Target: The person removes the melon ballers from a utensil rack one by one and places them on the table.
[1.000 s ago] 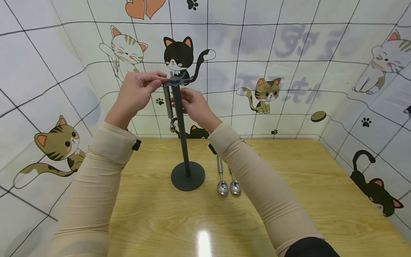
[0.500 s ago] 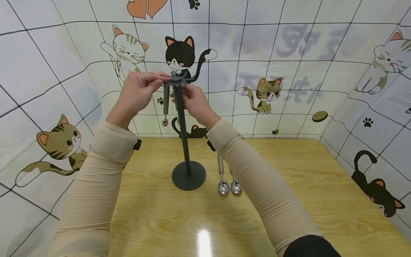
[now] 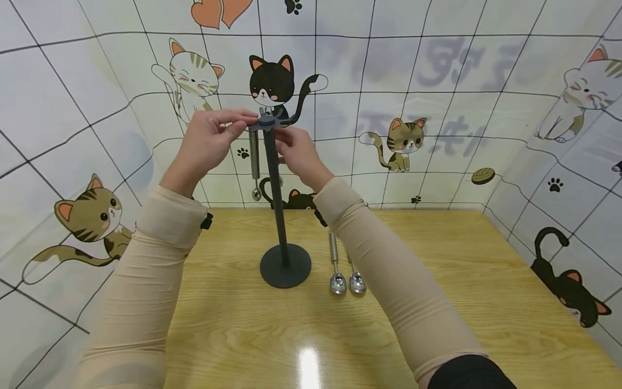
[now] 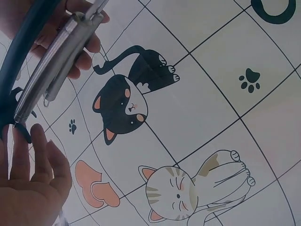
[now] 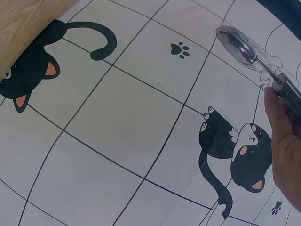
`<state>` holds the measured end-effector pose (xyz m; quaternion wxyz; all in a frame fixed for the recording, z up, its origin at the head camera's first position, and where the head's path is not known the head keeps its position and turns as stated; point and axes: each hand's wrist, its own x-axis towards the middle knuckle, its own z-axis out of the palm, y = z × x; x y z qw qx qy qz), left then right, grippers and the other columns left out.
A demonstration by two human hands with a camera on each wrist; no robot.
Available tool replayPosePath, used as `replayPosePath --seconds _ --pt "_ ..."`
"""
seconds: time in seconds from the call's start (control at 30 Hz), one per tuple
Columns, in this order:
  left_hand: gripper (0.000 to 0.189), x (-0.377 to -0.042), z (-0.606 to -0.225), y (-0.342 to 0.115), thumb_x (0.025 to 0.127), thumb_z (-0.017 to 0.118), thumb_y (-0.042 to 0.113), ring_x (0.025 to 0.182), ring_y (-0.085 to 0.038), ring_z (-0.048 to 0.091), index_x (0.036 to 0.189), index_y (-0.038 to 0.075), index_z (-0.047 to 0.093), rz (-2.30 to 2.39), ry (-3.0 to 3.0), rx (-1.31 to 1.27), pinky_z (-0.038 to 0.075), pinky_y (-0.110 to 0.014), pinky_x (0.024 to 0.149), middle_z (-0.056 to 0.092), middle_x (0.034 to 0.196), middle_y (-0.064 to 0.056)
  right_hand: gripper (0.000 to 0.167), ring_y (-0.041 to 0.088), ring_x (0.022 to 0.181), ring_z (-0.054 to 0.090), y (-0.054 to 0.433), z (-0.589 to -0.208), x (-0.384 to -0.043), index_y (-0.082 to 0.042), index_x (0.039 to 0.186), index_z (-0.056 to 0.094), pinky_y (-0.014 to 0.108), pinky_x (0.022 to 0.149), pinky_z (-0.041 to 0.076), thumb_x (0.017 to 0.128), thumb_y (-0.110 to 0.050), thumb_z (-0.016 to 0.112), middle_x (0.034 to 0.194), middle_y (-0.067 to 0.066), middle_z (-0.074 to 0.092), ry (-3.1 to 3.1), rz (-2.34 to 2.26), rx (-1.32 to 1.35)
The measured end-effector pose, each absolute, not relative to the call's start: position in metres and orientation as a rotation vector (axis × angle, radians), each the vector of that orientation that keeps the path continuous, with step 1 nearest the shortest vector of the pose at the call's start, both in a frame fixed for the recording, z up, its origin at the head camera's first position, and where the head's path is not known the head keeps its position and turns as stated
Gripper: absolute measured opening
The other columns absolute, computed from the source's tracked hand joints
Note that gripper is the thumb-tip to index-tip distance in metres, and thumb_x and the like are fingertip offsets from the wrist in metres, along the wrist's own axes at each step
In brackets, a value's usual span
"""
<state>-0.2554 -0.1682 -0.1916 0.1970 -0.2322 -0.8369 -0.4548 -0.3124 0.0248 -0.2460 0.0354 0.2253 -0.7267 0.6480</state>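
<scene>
A dark grey utensil stand [image 3: 276, 194] with hooks around its top stands upright on the table. My left hand [image 3: 209, 138] pinches one of its hooks, on the left side. From that hook hangs a metal spoon [image 3: 255, 156] with a small bowl and a thick handle. Behind the post, my right hand [image 3: 301, 156] grips a second metal spoon, mostly hidden in the head view. In the left wrist view, the second spoon's handle [image 4: 63, 77], with a loop at its end, lies close beside the hanging spoon's handle [image 4: 47, 66]. A spoon bowl [image 5: 237, 44] shows in the right wrist view.
Two more metal spoons, a left one [image 3: 336, 267] and a right one [image 3: 357, 282], lie on the wooden table [image 3: 233, 324] right of the stand's base, partly covered by my right sleeve. A cat-patterned wall covering [image 3: 340, 65] encloses the table's back and sides.
The hanging spoon has swung left and then back toward the post. My right hand has risen slightly behind the post with its spoon. My left hand stays at the hook.
</scene>
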Motion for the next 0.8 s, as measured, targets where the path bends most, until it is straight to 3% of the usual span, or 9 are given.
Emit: replayPosePath --seconds 0.23,0.27,0.37,0.57,0.73,0.8 --pt "0.032 -0.254 -0.193 -0.170 0.106 0.056 0.032 0.117 -0.010 0.060 0.124 0.013 0.075 -1.161 -2.348 -0.681 0.045 -0.024 0.088 0.068 0.132 0.002 0.035 0.022 0.111 0.066 0.045 -0.259 -0.318 -0.005 0.139 0.058 0.038 0.088 0.057 0.105 -0.010 0.052 0.126 0.010 0.068 -2.248 1.939 0.705" --pt "0.035 -0.253 -0.193 -0.170 0.106 0.054 0.034 0.111 -0.012 0.060 0.125 0.013 0.074 -1.138 -2.349 -0.683 0.043 -0.025 0.085 0.068 0.132 0.002 0.035 0.021 0.112 0.065 0.048 -0.260 -0.318 -0.005 0.140 0.058 0.038 0.089 0.057 0.105 -0.010 0.052 0.126 0.011 0.068 -2.253 1.937 0.696" --pt "0.045 -0.251 -0.189 -0.169 0.108 0.046 0.042 0.117 -0.015 0.059 0.124 0.011 0.074 -1.046 -2.371 -0.680 0.040 -0.033 0.088 0.068 0.131 -0.001 0.035 0.023 0.113 0.065 0.060 -0.265 -0.318 -0.005 0.140 0.057 0.039 0.090 0.056 0.106 -0.009 0.052 0.124 0.012 0.068 -2.267 1.943 0.657" --pt "0.057 -0.244 -0.168 -0.163 0.105 0.044 0.054 0.127 -0.028 0.057 0.117 0.008 0.077 -0.823 -2.512 -0.619 0.040 -0.050 0.104 0.070 0.126 -0.010 0.036 0.029 0.117 0.064 0.089 -0.278 -0.320 -0.003 0.141 0.055 0.041 0.092 0.056 0.106 -0.009 0.052 0.128 0.017 0.066 -2.282 1.971 0.565" --pt "0.060 -0.238 -0.149 -0.152 0.099 0.048 0.062 0.123 -0.031 0.057 0.112 0.010 0.074 -0.566 -2.696 -0.556 0.044 -0.053 0.100 0.068 0.125 -0.011 0.038 0.028 0.118 0.063 0.113 -0.292 -0.322 -0.002 0.143 0.052 0.041 0.092 0.056 0.106 -0.008 0.051 0.130 0.016 0.065 -2.290 1.981 0.516" --pt "0.057 -0.237 -0.139 -0.148 0.099 0.049 0.062 0.115 -0.031 0.058 0.111 0.010 0.071 -0.448 -2.771 -0.539 0.046 -0.053 0.092 0.068 0.122 -0.011 0.038 0.029 0.119 0.063 0.121 -0.296 -0.321 -0.002 0.144 0.052 0.040 0.092 0.056 0.106 -0.008 0.051 0.130 0.016 0.065 -2.298 1.983 0.495"
